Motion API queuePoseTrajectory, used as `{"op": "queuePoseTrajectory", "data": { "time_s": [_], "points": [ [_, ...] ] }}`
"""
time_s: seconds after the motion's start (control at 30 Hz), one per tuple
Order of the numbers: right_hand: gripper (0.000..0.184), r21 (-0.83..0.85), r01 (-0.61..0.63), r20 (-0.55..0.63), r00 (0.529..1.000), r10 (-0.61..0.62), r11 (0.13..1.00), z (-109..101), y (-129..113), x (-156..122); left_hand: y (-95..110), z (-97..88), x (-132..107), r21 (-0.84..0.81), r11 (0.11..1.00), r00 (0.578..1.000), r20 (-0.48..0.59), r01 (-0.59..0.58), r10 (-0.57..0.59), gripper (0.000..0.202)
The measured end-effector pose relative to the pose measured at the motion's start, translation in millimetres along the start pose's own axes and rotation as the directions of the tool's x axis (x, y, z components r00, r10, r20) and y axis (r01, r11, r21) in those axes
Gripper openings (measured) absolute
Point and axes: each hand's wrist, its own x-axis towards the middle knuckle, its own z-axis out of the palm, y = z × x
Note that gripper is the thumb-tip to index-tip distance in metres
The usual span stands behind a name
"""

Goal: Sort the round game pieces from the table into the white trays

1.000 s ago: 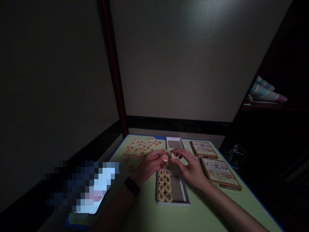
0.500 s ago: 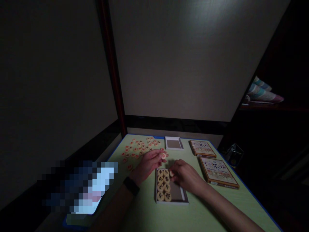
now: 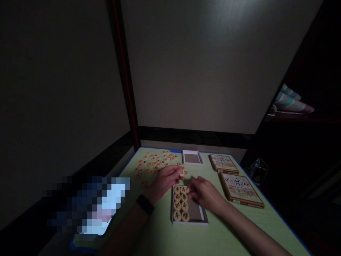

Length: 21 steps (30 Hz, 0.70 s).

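Since a second ago, your right hand [image 3: 205, 192] has come down from beside your left hand [image 3: 166, 179] to the far end of the near tray [image 3: 195, 213], taking a small round piece [image 3: 189, 190] with it; your left hand has hardly shifted. Your right thumb and fingers are clamped on that piece, just right of the black-lettered pieces [image 3: 184, 206], and you cannot tell whether it touches the tray floor. Your left fingertips pinch a second round piece [image 3: 182, 172], its red character too small to read.

The black-lettered pieces fill two columns of four on the tray's left side; the far right one looks like 马, the others are less certain. On your right, the nearer box [image 3: 242, 189] and the farther box [image 3: 223, 163] carry large brush-style characters; a smaller line on the nearer one seems to begin "Chinese", the rest blurred. Loose pieces [image 3: 158, 164], mostly red-marked, lie scattered at the far left, some hidden by your left hand. The far tray [image 3: 192, 158] stands beyond. Pixelation covers the bright screen [image 3: 113, 199] at the near left, and your forearms are cut off below
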Motion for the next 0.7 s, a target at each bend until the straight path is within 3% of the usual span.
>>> {"op": "queuePoseTrajectory", "data": {
  "time_s": [0.1, 0.2, 0.33, 0.43, 0.6, 0.7],
  "points": [
    [0.013, 0.028, 0.032, -0.058, 0.998, -0.030, 0.999, -3.1, 2.1, 0.1, 2.6, 2.6, -1.9, -0.012, 1.000, 1.000, 0.006, 0.010, -0.009, 0.034],
    [0.008, 0.081, 0.094, -0.230, 0.971, -0.073, 0.992, -8.2, 2.1, -0.4, 5.4, 6.0, -4.0, -0.016, 1.000, 0.999, 0.031, 0.022, -0.022, 0.032],
    [0.024, 0.113, 0.258, -0.374, 0.906, -0.200, 0.959, -11.7, -2.9, -2.8, 4.5, 7.2, -4.5, -0.003, 1.000, 0.997, 0.070, 0.029, -0.029, 0.034],
    [0.032, 0.087, 0.308, -0.389, 0.886, -0.252, 0.948, -9.8, -7.2, -4.7, -0.9, 3.5, -2.6, 0.054, 0.999, 0.994, 0.112, 0.004, -0.010, 0.038],
    [0.021, 0.049, 0.320, -0.390, 0.878, -0.277, 0.946, -9.3, -10.6, -5.9, -7.1, -1.4, 0.1, 0.130, 0.992, 0.978, 0.207, -0.003, -0.024, 0.040],
    [0.020, 0.054, 0.306, -0.352, 0.897, -0.268, 0.951, -15.5, -7.5, -5.2, -3.4, 0.8, 0.8, 0.189, 0.981, 0.986, 0.164, -0.031, -0.001, 0.040]
  ]
}}
